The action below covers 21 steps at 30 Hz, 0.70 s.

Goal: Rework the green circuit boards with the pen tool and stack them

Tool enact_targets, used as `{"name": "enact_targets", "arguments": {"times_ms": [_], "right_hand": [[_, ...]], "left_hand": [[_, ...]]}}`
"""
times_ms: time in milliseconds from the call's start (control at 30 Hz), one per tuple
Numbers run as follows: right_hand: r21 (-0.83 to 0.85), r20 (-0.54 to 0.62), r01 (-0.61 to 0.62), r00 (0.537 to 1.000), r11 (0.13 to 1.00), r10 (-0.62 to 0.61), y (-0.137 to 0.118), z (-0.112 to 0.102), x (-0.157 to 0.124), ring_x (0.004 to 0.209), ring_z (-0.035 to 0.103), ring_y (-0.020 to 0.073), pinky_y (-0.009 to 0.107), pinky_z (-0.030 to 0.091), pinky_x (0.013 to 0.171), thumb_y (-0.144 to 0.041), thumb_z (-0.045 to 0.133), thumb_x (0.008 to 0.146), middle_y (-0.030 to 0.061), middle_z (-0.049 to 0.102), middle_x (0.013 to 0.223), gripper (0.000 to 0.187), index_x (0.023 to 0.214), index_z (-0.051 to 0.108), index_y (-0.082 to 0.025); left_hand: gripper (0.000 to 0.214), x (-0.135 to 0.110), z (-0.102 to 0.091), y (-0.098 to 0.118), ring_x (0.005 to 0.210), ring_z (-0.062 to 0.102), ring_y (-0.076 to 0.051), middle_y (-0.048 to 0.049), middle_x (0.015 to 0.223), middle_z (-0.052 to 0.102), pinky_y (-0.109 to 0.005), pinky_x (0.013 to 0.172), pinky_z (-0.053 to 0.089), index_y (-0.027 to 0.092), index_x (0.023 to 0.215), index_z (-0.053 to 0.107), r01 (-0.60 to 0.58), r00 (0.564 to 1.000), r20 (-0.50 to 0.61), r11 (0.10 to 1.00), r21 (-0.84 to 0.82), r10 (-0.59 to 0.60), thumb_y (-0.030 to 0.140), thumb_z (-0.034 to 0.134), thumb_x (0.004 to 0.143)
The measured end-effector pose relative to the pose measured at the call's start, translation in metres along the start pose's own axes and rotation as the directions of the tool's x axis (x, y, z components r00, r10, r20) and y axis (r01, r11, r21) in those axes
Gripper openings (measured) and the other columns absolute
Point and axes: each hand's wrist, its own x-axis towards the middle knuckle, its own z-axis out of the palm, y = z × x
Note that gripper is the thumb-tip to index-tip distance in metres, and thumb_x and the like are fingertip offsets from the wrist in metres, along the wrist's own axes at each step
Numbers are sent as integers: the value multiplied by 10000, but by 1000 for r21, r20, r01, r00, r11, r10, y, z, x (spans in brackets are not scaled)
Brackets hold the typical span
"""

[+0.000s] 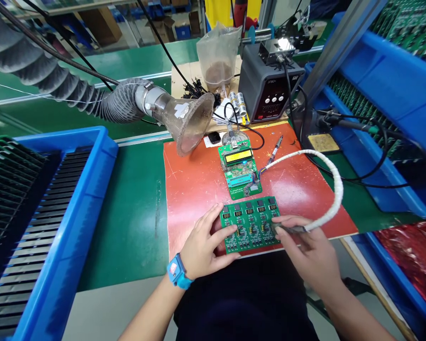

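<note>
A green circuit board panel (250, 225) with a row of several small digit displays lies at the front edge of the red mat. My left hand (204, 241) grips its left end, thumb along the near edge and fingers on the top and far corner. My right hand (314, 251) pinches a probe connector (295, 228) at the end of a white wrapped cable (338, 187). Its tip meets the panel's right part; the exact contact is hidden by my fingers. Just beyond lies a programmer board (238, 175) with a lit yellow screen, joined to the cable.
At left stands a blue bin (102, 147) with racked boards. A fume hose nozzle (193, 123) hangs over the mat's back left. Behind are a soldering station (270, 85) and a plastic bag (218, 57). A pen (275, 150) lies on the mat; blue trays (394, 61) stack at right.
</note>
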Motion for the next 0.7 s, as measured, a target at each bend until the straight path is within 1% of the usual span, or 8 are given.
{"name": "enact_targets", "arguments": {"times_ms": [200, 700], "right_hand": [[-12, -11, 20, 1000, 1000, -20, 0, 0, 0, 890, 681, 190, 344, 572, 803, -190, 614, 893, 46, 681, 999, 120, 984, 567, -252], [-17, -4, 4, 1000, 1000, -4, 0, 1, 2, 901, 680, 191, 351, 571, 818, -196, 611, 893, 45, 678, 1008, 114, 978, 561, -253]], "left_hand": [[519, 0, 0, 0, 1383, 332, -370, -180, 1527, 228, -547, 1037, 418, 215, 1285, 489, 3, 1000, -1, 1000, -5, -3, 449, 638, 847], [523, 1, -1, 0, 1389, 320, -368, -175, 1533, 210, -546, 1047, 409, 216, 1289, 484, 5, 1000, 8, 1000, -5, -5, 446, 640, 846]]}}
